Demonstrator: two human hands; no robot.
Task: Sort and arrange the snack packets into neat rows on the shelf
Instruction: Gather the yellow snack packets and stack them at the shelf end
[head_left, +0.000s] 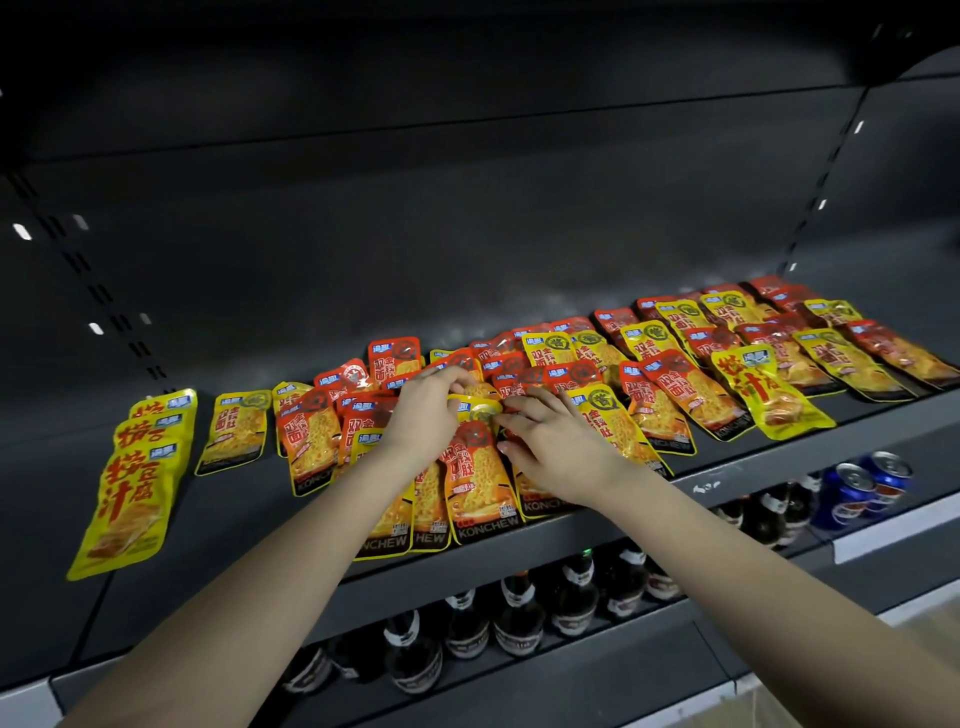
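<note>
Several red and yellow snack packets lie scattered over the dark shelf (249, 525). At the left, a neat overlapping stack of yellow packets (132, 483) sits beside a single yellow packet (234, 432). In the middle heap, my left hand (423, 415) pinches the top of a yellow packet (478, 408). My right hand (558, 441) rests on the heap next to it, fingers touching the same packet and a red packet (480, 488) below. More mixed packets (727, 364) spread to the right.
The shelf below holds dark glass bottles (519, 618) and blue drink cans (862, 483). The shelf's black back wall (415, 234) and slotted uprights rise behind the packets. Bare shelf shows at the left front and behind the left packets.
</note>
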